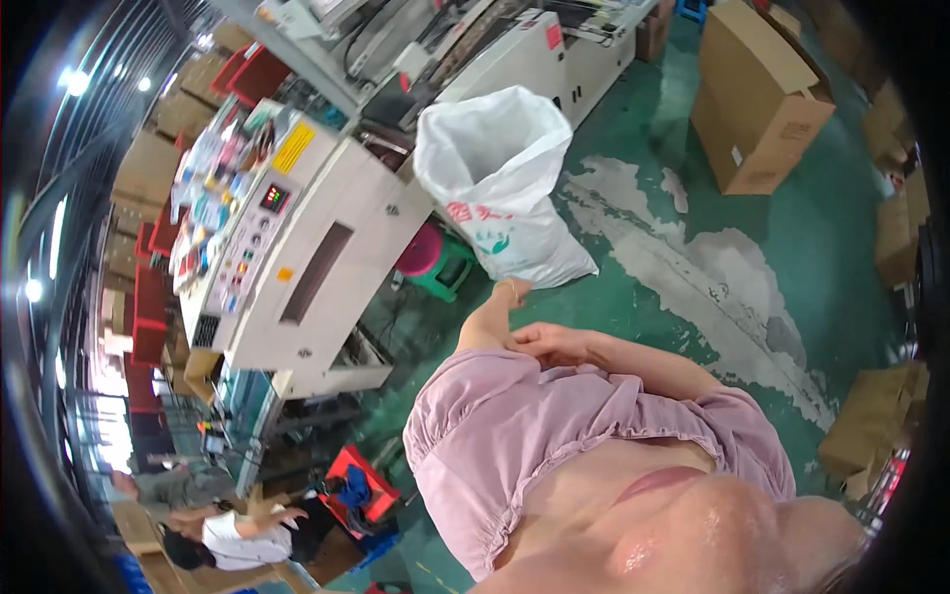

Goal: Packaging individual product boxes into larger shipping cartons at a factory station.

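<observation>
My left arm stretches forward from a pink sleeve, with a thin band at the wrist. My left hand (522, 291) shows only in small part, just in front of the lower edge of a white woven sack (529, 233); its fingers are hidden. Across the front of my body, my right hand (549, 343) rests with bent fingers against the inner side of my left arm. What those fingers hold, if anything, is hidden. The sack stands upright with its mouth wide, and red and green print marks its side.
Left of the sack are a white machine (327, 247) with a control panel, a green stool (442, 272) and a pink round thing (421, 249). A tall cardboard box (752, 109) stands at right on the worn green floor. A co-worker (247, 535) is at lower left beside a red crate (361, 480).
</observation>
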The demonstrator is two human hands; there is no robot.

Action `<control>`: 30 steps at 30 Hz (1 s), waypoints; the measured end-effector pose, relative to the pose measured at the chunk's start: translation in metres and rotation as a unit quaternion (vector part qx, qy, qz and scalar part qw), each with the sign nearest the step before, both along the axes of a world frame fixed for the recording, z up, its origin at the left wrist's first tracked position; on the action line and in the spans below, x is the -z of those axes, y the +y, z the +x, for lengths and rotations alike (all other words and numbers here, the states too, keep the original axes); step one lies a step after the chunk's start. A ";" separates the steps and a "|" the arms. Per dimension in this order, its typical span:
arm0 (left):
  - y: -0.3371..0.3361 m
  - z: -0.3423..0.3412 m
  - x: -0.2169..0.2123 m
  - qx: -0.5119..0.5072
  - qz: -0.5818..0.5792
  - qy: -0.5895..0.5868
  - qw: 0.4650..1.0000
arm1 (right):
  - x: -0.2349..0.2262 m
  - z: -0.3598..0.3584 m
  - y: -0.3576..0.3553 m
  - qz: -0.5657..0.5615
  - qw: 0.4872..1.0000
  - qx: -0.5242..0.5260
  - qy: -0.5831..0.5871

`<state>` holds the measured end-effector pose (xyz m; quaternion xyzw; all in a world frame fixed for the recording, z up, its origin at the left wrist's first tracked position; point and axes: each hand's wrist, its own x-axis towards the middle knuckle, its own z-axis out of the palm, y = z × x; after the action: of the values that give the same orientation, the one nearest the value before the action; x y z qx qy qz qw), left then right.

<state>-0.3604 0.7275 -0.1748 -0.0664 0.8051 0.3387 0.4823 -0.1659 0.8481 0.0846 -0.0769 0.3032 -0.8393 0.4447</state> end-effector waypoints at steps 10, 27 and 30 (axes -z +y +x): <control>0.300 -0.114 -0.069 0.024 0.183 0.177 0.967 | 0.054 -0.097 0.174 0.160 0.917 0.010 0.366; 0.366 -0.086 0.043 0.432 -0.102 0.274 0.853 | 0.156 -0.172 0.691 0.571 0.695 0.437 -0.008; 0.394 -0.106 0.065 0.407 -0.127 0.286 0.858 | 0.145 -0.269 0.702 0.530 0.730 0.423 0.087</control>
<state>-0.4669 1.1215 -0.2395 0.3066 0.8990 0.0108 0.3126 -0.4350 1.5501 -0.0601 0.2345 0.7370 -0.6337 -0.0159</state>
